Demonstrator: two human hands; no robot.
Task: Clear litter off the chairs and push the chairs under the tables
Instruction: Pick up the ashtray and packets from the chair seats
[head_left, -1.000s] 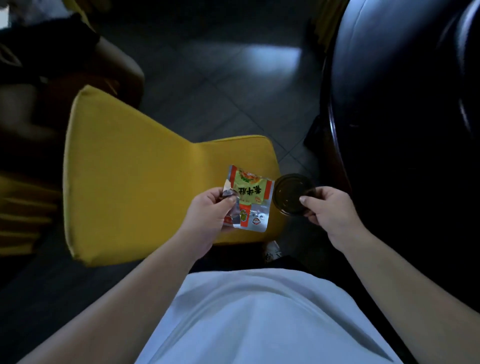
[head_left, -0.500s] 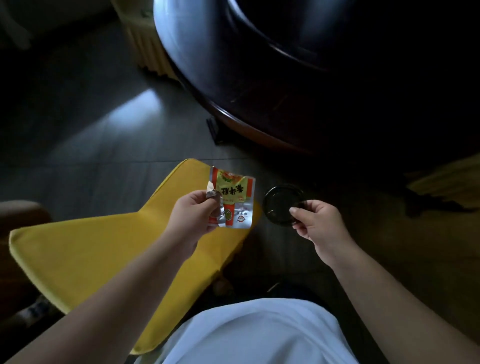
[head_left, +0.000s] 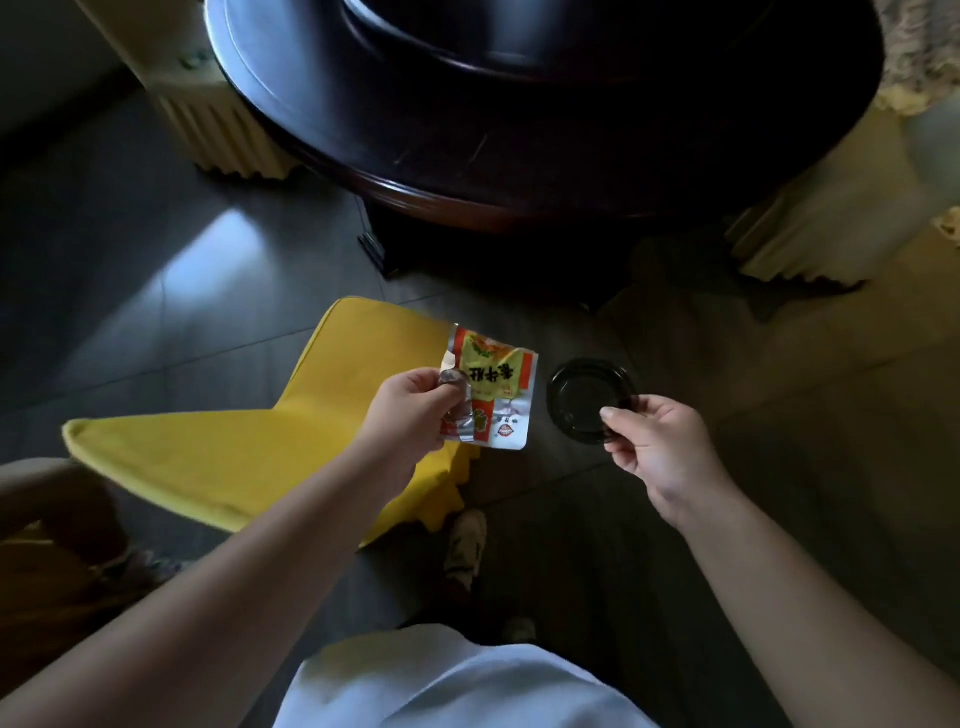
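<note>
Head view: a torn snack wrapper (head_left: 493, 387) is pinched at its left edge by the left hand (head_left: 410, 415), held over the front edge of the yellow chair (head_left: 249, 457). A round black lid (head_left: 589, 408) is pinched at its rim by the right hand (head_left: 657, 447), above the dark floor (head_left: 156, 291). Chair is parked clear of the round dark table (head_left: 519, 130).

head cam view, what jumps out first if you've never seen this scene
The bright yellow chair at lower left stands out against the dark floor. Over its front edge the left hand pinches a torn foil snack wrapper, and the right hand holds a round black plastic lid beside it. A dark round table fills the top.
</note>
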